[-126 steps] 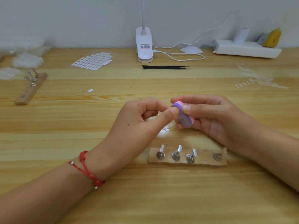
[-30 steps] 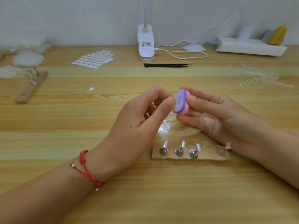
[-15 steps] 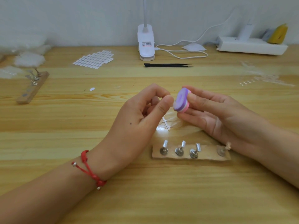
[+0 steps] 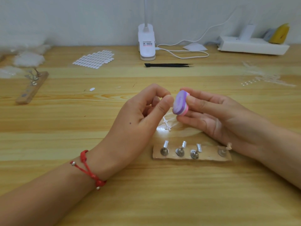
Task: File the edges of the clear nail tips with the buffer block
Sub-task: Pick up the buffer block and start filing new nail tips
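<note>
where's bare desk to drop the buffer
Bare wood between the left hand and the slanted board, and on the near side of the peg board. Crowded under the buffer and along the wall: lamp, tweezers, power strip.

Your buffer block (image 4: 180, 102): small oval, purple face over a pink layer, tipped nearly on edge with the purple side facing left. It's pinched in your right hand (image 4: 211, 115), off the table. Its left edge meets the thumb-and-index pinch of your left hand (image 4: 138, 115). Any clear nail tip in that pinch is too small to make out. A clear cross-shaped runner (image 4: 167, 124) lies on the wood just below the block.
</note>
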Demonstrator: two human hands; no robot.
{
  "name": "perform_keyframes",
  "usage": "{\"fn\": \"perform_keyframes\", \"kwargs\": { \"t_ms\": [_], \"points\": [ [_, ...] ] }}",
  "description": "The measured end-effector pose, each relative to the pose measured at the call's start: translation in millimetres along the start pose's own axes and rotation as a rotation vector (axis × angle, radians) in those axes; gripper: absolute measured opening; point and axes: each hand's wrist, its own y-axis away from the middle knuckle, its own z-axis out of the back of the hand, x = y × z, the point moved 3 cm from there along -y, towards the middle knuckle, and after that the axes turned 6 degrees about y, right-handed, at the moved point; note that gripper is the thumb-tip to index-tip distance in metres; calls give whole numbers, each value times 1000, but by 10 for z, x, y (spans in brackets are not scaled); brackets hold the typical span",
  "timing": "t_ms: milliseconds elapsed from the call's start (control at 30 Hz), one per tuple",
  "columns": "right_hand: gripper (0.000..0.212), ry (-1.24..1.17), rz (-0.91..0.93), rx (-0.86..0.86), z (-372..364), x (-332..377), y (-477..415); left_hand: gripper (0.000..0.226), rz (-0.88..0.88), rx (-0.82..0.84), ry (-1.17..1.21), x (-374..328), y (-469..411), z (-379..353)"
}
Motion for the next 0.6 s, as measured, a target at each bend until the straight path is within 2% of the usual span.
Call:
{"fn": "perform_keyframes", "kwargs": {
  "t_ms": [133, 600],
  "points": [
    [27, 15, 0, 28, -15, -16, 0, 17, -11, 7, -6, -7, 7, -7],
    [26, -61, 3, 17, -4, -3, -8, 18, 4, -31, -24, -18, -3, 15]
  ]
}}
